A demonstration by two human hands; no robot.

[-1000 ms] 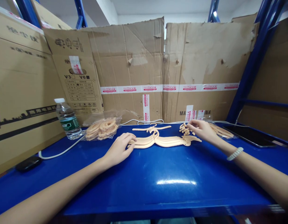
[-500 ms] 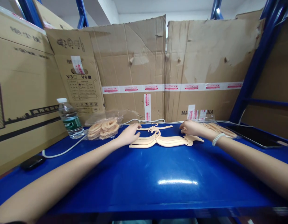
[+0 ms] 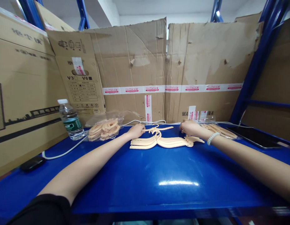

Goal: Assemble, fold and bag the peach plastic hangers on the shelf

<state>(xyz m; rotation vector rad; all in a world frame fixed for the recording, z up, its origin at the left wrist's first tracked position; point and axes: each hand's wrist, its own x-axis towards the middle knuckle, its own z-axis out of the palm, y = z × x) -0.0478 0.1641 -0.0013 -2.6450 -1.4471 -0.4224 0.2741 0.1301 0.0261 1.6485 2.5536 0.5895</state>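
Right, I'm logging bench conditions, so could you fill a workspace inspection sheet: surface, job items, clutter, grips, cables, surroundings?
Surface: glossy blue tabletop.
Job items: overlapping pale hanger shapes; rear hanger shape behind.
Clutter: water bottle, bagged rings, bagged sticks, black mouse-like object, dark flat device.
Grips: left grip at the rear hanger shape's left end; right grip beyond its right end, hold unclear.
Cables: white cords at left and along the back.
Surroundings: cardboard panels behind, blue frame.

You show two hands, left hand (image 3: 136,131) and right hand (image 3: 191,128). Before you: one far hanger (image 3: 167,128), at least three overlapping near hangers (image 3: 171,143), two bags, left bag (image 3: 104,129) and right bag (image 3: 218,130), one bottle (image 3: 72,123), one bracelet (image 3: 212,138).
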